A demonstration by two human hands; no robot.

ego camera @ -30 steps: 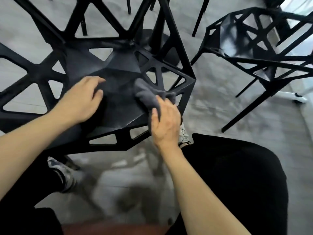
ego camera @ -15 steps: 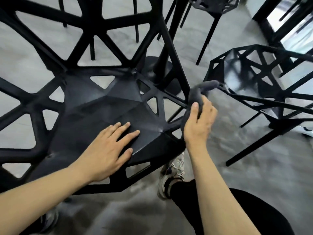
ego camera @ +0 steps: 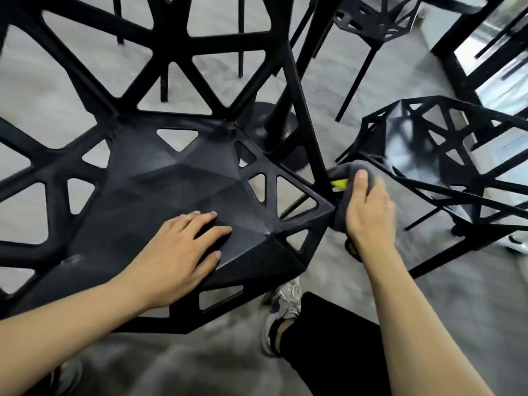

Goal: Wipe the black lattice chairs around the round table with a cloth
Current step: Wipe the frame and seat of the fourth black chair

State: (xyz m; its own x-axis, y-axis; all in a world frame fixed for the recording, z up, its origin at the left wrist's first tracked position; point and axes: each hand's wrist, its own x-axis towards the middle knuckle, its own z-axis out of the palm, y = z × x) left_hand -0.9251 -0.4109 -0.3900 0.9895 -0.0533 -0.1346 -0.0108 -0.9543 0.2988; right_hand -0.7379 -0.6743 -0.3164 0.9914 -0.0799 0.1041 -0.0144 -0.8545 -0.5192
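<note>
Two bare hands work at the nearest black lattice chair [ego camera: 177, 178], whose faceted seat fills the middle of the view, its front corner pointing right toward the person's right hand and its open triangular backrest rising toward the top edge. The left hand [ego camera: 177, 252] lies flat on the seat, fingers straight and slightly spread, pressing down near the front edge. The right hand [ego camera: 368, 215] curls around a bunched dark grey cloth [ego camera: 344, 195], thumb on top, holding it against the seat's front right corner where the slanting frame strut meets it; the cloth's long axis runs roughly up and down along that strut. A small yellow-green patch [ego camera: 339, 183] shows on the cloth, with no readable writing. A second black lattice chair [ego camera: 434, 155] stands just right, and a third [ego camera: 374, 18] farther back, on the grey floor [ego camera: 457, 295].
</note>
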